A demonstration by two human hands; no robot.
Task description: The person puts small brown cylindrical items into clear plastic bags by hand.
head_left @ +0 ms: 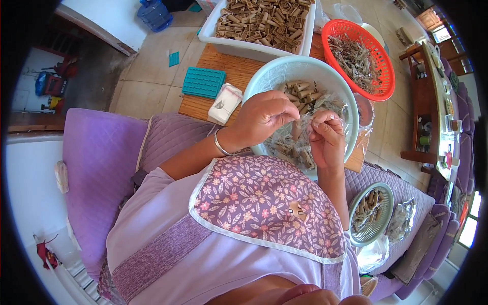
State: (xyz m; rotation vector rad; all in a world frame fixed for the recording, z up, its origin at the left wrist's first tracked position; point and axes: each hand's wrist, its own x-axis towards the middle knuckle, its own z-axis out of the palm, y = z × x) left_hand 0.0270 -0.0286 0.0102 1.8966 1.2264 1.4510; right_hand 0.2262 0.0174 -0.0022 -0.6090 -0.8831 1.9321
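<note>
left hand (283,117): curled, grip unclear | right hand (323,127): seems pinching clear film (306,125) | tan pieces (304,93): many left in basin (250,93), tabletop's (240,70) near edge | white bin (249,49), far edge: heaped, likely done

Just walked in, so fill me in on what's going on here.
A person in a flowered apron is working bare-handed over a pale basin of brown tube-like pieces and clear plastic film. The left hand and right hand are close together above it, fingers bent; what each one grips is too small to tell. Beyond the basin, a white tub is heaped with brown pieces, and a red basket holds a tangled heap of scraps.
</note>
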